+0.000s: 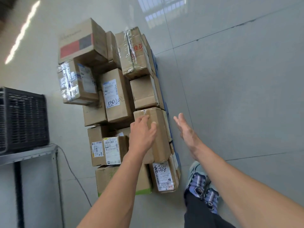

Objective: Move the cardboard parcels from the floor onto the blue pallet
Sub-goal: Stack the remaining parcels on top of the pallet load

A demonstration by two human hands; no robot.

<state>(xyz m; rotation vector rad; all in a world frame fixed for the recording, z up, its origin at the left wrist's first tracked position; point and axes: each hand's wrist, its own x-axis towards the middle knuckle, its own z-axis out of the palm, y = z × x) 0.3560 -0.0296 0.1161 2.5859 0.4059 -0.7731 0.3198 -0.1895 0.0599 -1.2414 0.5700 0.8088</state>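
Head cam: my L hand (142, 134) rests on plain parcel (160, 143) at R edge of stack (115, 96). Fingers (143, 118) loose, spread on its top, gripping nothing. R hand (186, 130) flat, fingers straight, released, just beside parcel, not touching. Stack sits on blue pallet (165, 105), only its R rim showing.

About twelve cardboard parcels (117, 96) are counted in the stack; some are partly hidden. One blue pallet (166, 109) is seen. Two hands are counted, one left hand (141, 134) and one right hand (185, 129). One black crate (23, 119), one metal shelf (28, 153), one cable (72, 171) and two shoes (199, 183) are found.
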